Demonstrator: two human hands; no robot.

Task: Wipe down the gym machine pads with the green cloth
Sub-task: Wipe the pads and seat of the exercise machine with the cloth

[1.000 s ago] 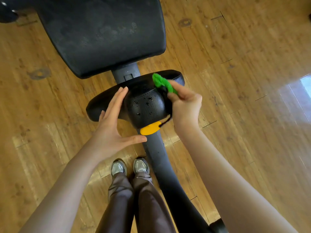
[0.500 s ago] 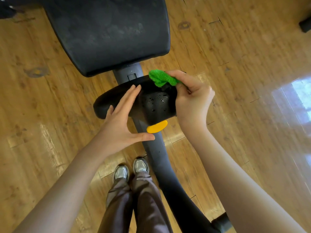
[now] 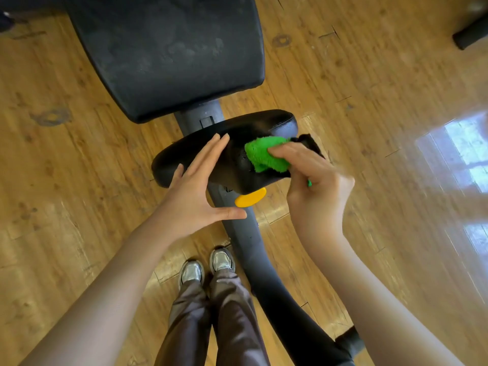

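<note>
A small black curved pad (image 3: 264,125) sits on the machine's dark post, just in front of a large black seat pad (image 3: 169,54). My right hand (image 3: 314,191) grips a bunched green cloth (image 3: 266,154) and holds it against the near face of the small pad. My left hand (image 3: 195,188) has straight fingers resting flat on the left part of that pad, thumb spread out below it.
A yellow lever tab (image 3: 250,198) sticks out under the small pad. The dark curved frame post (image 3: 253,247) runs down past my shoes (image 3: 206,265). Wooden floor lies all round, with a dark object (image 3: 470,35) at the top right.
My right hand has carried the green cloth from the pad's top right edge down onto its near face. My left hand stays on the pad's left side.
</note>
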